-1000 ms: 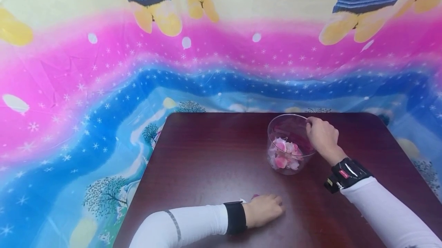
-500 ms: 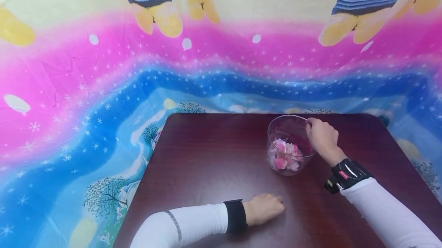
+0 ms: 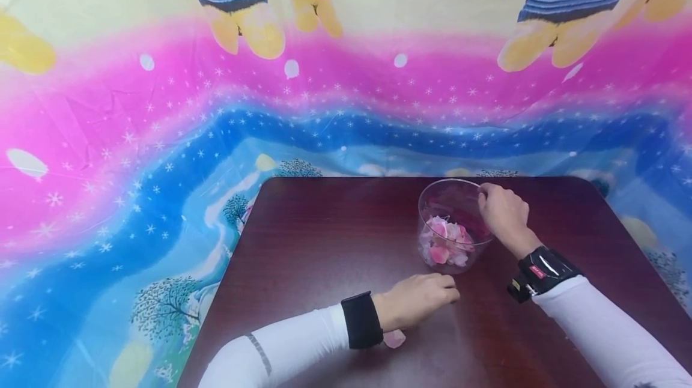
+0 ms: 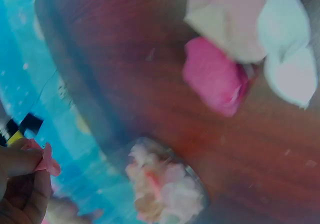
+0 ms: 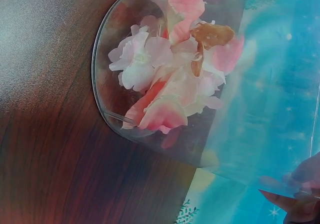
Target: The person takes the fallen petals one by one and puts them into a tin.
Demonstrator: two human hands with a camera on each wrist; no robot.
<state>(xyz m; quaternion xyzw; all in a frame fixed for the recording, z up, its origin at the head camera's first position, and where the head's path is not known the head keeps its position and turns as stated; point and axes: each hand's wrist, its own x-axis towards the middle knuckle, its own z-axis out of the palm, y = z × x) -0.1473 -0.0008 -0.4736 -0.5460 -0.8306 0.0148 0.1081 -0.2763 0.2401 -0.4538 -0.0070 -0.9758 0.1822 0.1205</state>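
My left hand (image 3: 418, 301) is lifted over the table, just in front of a clear round container (image 3: 454, 187). In the left wrist view its thumb and finger pinch a pink petal (image 4: 47, 161). The container stands upright, with several pink and white petals (image 3: 443, 241) lying in it. My right hand (image 3: 505, 214) grips the container's rim on the right side. On the table lie a magenta petal (image 4: 215, 76), a pale pink petal (image 4: 225, 14) and white petals (image 4: 287, 44); the left arm hides most of these in the head view.
The dark red-brown wooden table (image 3: 324, 226) has rounded far corners. A colourful printed cloth (image 3: 335, 87) hangs behind it and along its sides. A black band (image 3: 362, 320) is on the left wrist, and a strapped black device (image 3: 548, 271) on the right.
My left hand has risen from the table and moved forward towards the container, carrying a petal. A pale petal on the table has come into sight under the wrist. The right hand stays put.
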